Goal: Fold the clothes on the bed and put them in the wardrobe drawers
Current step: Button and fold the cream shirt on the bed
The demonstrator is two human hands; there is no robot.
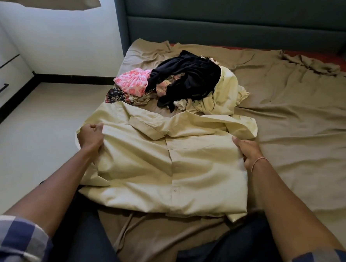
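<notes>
My left hand (pixel 91 135) is curled tight on the left shoulder of the cream shirt (pixel 166 167), and my right hand (pixel 248 150) grips its right edge. The shirt lies front-up on the bed (pixel 300 122), just in front of my knees. To fold it well I should pull both sides taut, smooth the button line, then turn the sides in evenly — the unfolded pile (pixel 183 81) lies just beyond the collar.
</notes>
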